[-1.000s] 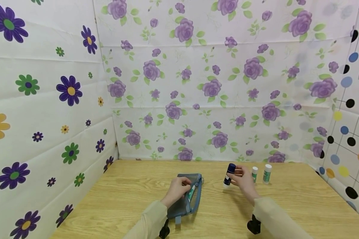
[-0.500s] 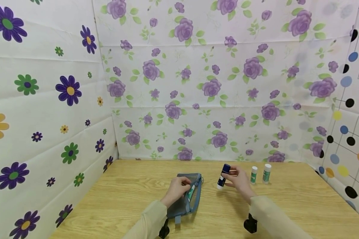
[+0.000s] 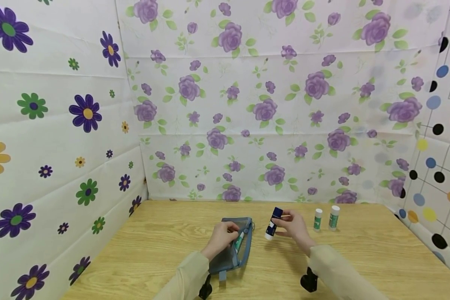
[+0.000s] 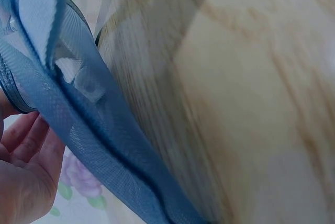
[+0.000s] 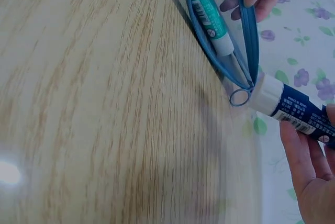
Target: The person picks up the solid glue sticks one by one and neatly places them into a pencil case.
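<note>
My right hand (image 3: pixel 297 229) pinches a dark blue glue stick (image 3: pixel 273 223) with a white end, held tilted to the right of a blue mesh zip pouch (image 3: pixel 225 260). In the right wrist view the white end of the glue stick (image 5: pixel 293 106) overlaps the pouch's ring pull (image 5: pixel 239 98). My left hand (image 3: pixel 222 239) grips the pouch's edge between fingers and thumb, keeping its mouth apart. Inside lies a green and white glue stick (image 5: pixel 212 19). The left wrist view has the mesh pouch (image 4: pixel 99 114) in front of the left hand's fingers (image 4: pixel 34 140).
Two more green glue sticks with white caps, a shorter one (image 3: pixel 317 220) and a taller one (image 3: pixel 334 218), stand upright on the wooden table (image 3: pixel 165 233) at the right. Flower-patterned sheets (image 3: pixel 243 166) wall in the back and left; a dotted sheet hangs at the right.
My right hand has carried the blue glue stick left toward the pouch, away from the two standing glue sticks, and it leans more. The left hand and pouch stay in place.
</note>
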Tool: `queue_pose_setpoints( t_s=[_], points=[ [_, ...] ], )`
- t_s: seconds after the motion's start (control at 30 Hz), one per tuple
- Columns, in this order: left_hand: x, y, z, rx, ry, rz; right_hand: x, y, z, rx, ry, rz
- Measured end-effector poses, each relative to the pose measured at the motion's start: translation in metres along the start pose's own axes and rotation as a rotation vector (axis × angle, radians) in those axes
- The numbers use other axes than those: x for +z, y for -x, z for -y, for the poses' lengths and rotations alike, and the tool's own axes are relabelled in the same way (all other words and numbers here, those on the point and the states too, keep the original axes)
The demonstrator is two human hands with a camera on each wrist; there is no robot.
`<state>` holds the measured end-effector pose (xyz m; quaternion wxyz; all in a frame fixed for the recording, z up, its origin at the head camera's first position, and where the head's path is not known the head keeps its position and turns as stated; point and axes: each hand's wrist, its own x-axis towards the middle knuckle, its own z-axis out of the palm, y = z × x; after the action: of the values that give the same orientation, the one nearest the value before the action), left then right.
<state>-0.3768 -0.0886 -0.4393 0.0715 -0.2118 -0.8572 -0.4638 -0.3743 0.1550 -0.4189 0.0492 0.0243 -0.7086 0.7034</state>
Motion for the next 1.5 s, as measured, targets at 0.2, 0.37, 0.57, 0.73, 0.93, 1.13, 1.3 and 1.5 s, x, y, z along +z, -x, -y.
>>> queue_pose_setpoints(
  t_s=[0.2, 0.37, 0.57, 0.73, 0.93, 1.13, 1.3, 1.5],
  points=[
    [-0.001, 0.002, -0.003, -0.004, 0.011, 0.006, 0.008, 0.003, -0.002, 0.051, -0.004, 0.034],
    [-0.001, 0.001, -0.002, -0.002, 0.021, 0.01, 0.012, 0.006, 0.0, 0.065, -0.012, 0.058],
    [-0.002, 0.003, -0.002, 0.057, 0.041, 0.015, 0.016, 0.007, 0.0, 0.078, -0.018, 0.092],
    [-0.002, 0.002, -0.002, 0.014, 0.034, 0.015, 0.021, 0.008, -0.002, 0.099, -0.022, 0.123],
    [-0.002, 0.0, -0.005, -0.012, 0.015, 0.019, 0.028, 0.01, 0.0, 0.111, -0.025, 0.153],
    [-0.001, -0.001, -0.004, -0.009, -0.004, 0.013, 0.033, 0.01, 0.002, 0.106, -0.023, 0.184],
    [-0.001, -0.001, -0.003, -0.017, -0.01, 0.012, 0.037, 0.012, 0.004, 0.114, -0.037, 0.23],
    [-0.001, -0.001, -0.003, -0.02, -0.005, 0.013, 0.044, 0.016, 0.003, 0.145, -0.023, 0.267]
  ],
)
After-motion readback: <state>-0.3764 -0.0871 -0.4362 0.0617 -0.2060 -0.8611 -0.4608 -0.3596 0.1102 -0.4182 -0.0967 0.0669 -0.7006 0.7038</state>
